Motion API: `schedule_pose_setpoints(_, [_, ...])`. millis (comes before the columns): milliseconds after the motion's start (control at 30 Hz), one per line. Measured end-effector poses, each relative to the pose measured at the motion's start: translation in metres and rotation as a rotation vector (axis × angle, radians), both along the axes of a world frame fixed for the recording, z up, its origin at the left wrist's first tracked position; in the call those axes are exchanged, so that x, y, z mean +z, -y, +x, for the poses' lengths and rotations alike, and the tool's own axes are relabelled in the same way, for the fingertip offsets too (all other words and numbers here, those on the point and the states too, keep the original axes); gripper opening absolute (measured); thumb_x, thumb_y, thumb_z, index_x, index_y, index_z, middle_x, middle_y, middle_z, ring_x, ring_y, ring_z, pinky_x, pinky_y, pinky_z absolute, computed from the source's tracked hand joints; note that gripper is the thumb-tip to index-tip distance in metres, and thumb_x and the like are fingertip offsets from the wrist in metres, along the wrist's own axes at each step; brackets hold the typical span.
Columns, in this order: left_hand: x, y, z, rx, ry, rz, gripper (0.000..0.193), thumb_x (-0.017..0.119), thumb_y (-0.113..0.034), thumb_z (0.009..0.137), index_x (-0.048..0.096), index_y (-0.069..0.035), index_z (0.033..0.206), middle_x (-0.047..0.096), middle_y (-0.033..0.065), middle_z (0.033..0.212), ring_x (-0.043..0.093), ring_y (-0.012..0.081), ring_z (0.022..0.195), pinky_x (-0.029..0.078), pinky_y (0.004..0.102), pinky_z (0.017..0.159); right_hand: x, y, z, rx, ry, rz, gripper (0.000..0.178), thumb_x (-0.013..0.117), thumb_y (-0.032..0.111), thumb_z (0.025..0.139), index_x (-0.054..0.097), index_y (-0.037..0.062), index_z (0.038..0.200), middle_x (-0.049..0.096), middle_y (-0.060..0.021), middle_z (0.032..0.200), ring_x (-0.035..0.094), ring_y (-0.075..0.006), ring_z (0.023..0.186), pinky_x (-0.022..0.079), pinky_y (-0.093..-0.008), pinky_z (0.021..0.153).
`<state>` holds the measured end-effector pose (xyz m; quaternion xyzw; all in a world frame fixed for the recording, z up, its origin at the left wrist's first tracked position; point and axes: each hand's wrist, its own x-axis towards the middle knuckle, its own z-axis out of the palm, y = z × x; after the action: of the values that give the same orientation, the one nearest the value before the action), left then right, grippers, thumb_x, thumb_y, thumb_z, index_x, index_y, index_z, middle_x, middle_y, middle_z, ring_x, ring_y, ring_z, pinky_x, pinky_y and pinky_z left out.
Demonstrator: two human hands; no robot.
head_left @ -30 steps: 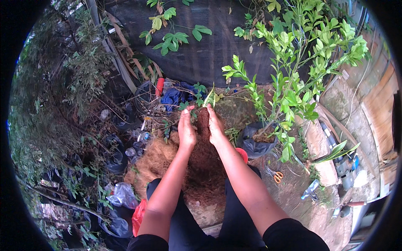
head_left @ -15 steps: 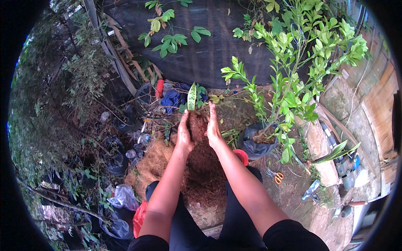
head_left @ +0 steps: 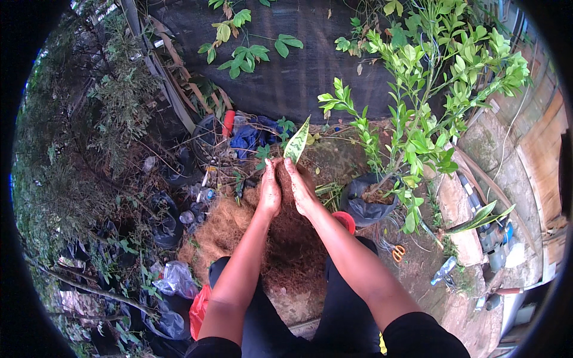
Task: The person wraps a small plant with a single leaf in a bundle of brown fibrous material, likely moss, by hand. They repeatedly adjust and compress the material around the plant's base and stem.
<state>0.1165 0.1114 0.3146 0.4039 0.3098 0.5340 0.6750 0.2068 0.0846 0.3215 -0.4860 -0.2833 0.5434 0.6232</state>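
Note:
Between my two cupped hands sits a ball of brown plant fibre (head_left: 285,184), with one pointed snake plant leaf (head_left: 297,141), green with pale edges, sticking out of its top and tilted right. My left hand (head_left: 271,192) is along the ball's left side, fingers pointing away from me. My right hand (head_left: 300,190) lies over its right part, thumb side up near the leaf's base; part of the ball shows beyond that hand. Below my hands, between my knees, lies a heap of dark brown loose fibre (head_left: 292,250). Lighter tan fibre (head_left: 221,227) is piled to its left.
A leafy shrub stands in a black plastic grow bag (head_left: 365,203) at right. Near it are a red pot (head_left: 344,221) and orange-handled scissors (head_left: 398,253). More snake plant leaves (head_left: 477,222) lie farther right. Plastic bags (head_left: 178,280) and bottles are at left; dark sheeting (head_left: 268,89) hangs behind.
The leaf and fibre ball have turned and tilted to the right. My right hand has come in over the ball, and the gap between my hands is narrower.

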Motion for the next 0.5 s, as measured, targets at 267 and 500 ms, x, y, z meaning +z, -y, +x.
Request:
schedule_pose_setpoints(267, [-0.021, 0.003, 0.025, 0.25, -0.077, 0.062, 0.039, 0.043, -0.035, 0.111, 0.059, -0.007, 0.089, 0.059, -0.0043, 0.08, 0.049, 0.0049, 0.069, 0.043, 0.0254, 0.06, 0.007, -0.002, -0.012, -0.198, 0.023, 0.034, 0.034, 0.079, 0.03, 0.09, 0.073, -0.0029, 0.094, 0.07, -0.0055, 0.082, 0.059, -0.0096, 0.07, 0.048, -0.0276, 0.063])
schedule_pose_setpoints(500, [-0.016, 0.008, 0.028, 0.197, -0.057, 0.108, 0.035, 0.046, -0.034, 0.109, 0.062, -0.003, 0.104, 0.063, 0.0006, 0.097, 0.055, 0.0084, 0.088, 0.047, 0.0268, 0.078, -0.005, -0.003, -0.003, -0.219, 0.129, 0.087, 0.041, 0.078, 0.039, 0.089, 0.072, -0.0008, 0.095, 0.07, -0.0058, 0.086, 0.061, -0.0128, 0.077, 0.049, -0.0316, 0.07])
